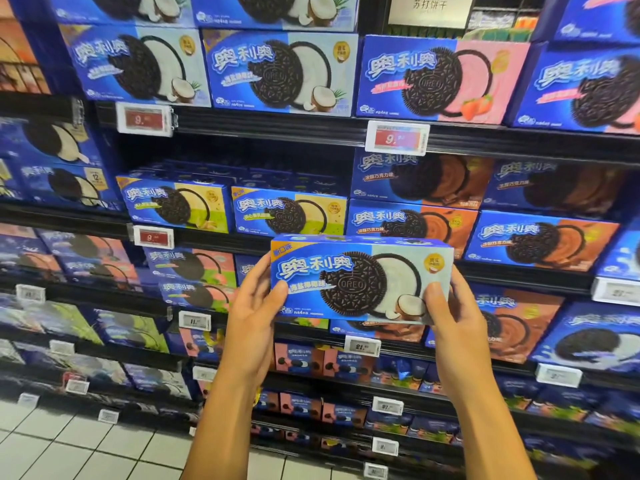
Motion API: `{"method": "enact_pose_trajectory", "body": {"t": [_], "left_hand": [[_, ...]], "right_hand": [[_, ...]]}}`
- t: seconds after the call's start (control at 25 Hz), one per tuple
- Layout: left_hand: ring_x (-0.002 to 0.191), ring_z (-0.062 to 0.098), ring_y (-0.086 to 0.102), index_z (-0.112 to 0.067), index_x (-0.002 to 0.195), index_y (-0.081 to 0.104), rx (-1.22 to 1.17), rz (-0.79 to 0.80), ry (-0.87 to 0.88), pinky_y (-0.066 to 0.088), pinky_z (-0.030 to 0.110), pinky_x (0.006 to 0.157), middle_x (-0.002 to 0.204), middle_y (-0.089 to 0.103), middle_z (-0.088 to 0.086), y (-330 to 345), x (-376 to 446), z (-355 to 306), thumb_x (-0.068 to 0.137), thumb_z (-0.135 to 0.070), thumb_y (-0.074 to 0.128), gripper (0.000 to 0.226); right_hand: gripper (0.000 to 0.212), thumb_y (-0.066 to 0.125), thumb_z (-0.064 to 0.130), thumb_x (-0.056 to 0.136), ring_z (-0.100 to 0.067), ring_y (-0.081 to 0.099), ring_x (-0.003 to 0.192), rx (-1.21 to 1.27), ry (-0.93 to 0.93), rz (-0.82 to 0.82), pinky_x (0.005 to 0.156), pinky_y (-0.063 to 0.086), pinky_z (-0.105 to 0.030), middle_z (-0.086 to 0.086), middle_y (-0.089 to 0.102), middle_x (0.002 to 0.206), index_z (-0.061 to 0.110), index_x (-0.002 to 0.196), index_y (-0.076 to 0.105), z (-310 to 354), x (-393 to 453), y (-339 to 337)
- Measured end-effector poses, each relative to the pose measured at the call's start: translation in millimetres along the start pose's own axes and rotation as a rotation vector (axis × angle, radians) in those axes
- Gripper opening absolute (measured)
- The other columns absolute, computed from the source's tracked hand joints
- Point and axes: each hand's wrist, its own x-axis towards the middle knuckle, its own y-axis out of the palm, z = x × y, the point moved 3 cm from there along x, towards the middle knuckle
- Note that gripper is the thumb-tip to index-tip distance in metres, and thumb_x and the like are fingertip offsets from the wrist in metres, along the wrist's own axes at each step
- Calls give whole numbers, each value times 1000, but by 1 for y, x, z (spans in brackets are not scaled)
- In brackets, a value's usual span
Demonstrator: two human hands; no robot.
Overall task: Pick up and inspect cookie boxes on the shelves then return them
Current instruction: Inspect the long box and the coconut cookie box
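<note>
Cookie box, blue cardboard with a coconut picture [360, 277], sits at six o'clock of the view, pinched at its ends by the left hand [254, 306] and right hand [450, 318], fingers curled behind. Light end grips (thumbs only in front) could let it twist or drop.

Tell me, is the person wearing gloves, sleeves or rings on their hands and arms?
No. The left hand and the right hand are bare, without gloves or rings. Both forearms are bare too: no sleeves, watch or bracelet show down to the bottom of the picture.
</note>
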Motion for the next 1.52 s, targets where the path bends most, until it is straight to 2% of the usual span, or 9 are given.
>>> {"method": "enact_pose_trajectory", "body": {"t": [0.16,0.28,0.4,0.76,0.92,1.12,1.24,1.36,1.52], "left_hand": [[128,4,53,-49,122,59,248,-130,170,46,24,103,134,60,-21,-2,-4,-5,88,-7,65,54],[112,4,62,-35,126,62,312,-255,243,51,17,89,125,67,-12,-4,-5,-5,88,10,62,58],[98,3,69,-10,127,64,263,-330,270,54,13,78,117,70,8,-5,-8,-9,86,16,61,48],[97,4,70,-18,114,65,146,-283,332,56,17,78,103,76,-9,-5,-10,-19,83,17,63,48],[103,8,69,-25,113,68,116,-282,343,56,18,78,109,75,-7,-8,-10,-20,77,-3,70,42],[109,13,68,-32,114,71,121,-194,334,56,22,83,119,72,0,-10,-8,-21,83,8,65,51],[114,14,65,-40,117,70,192,-105,313,55,28,90,123,69,-6,-5,-8,-25,82,-5,72,49],[129,20,55,-27,127,63,252,-2,316,48,37,104,134,62,-4,0,-9,-28,85,-8,65,46],[141,12,40,-23,135,55,264,198,293,40,28,110,146,51,-10,16,-15,-31,94,-14,54,42]], "right_hand": [[49,64,31,90,0,65,111,-101,-87,28,83,51,-10,15,70,124,31,139,58,5,-1,-5],[50,67,9,93,-8,62,120,-202,-173,48,92,49,-13,11,66,133,29,137,60,9,-1,-7],[50,71,21,89,-6,64,117,-174,-225,70,91,52,-17,12,67,131,33,136,61,17,0,-8],[55,75,41,86,-5,65,115,-121,-286,59,95,52,-20,7,66,133,29,138,60,15,-3,-7],[53,74,39,87,-7,65,114,-116,-314,63,95,52,-21,6,66,135,31,137,60,16,-4,-4],[47,71,15,89,-12,64,118,-78,-304,36,96,52,-23,4,66,134,34,132,65,13,-3,-4],[47,66,3,92,-7,64,115,-82,-254,-3,92,52,-19,9,69,128,34,128,67,9,1,-5],[43,59,4,97,-2,67,104,-97,-165,-42,84,54,-15,18,73,113,37,125,64,2,2,-6],[38,47,1,102,-8,66,104,158,3,-128,86,57,-24,13,72,110,32,119,63,-13,6,-1]]}}
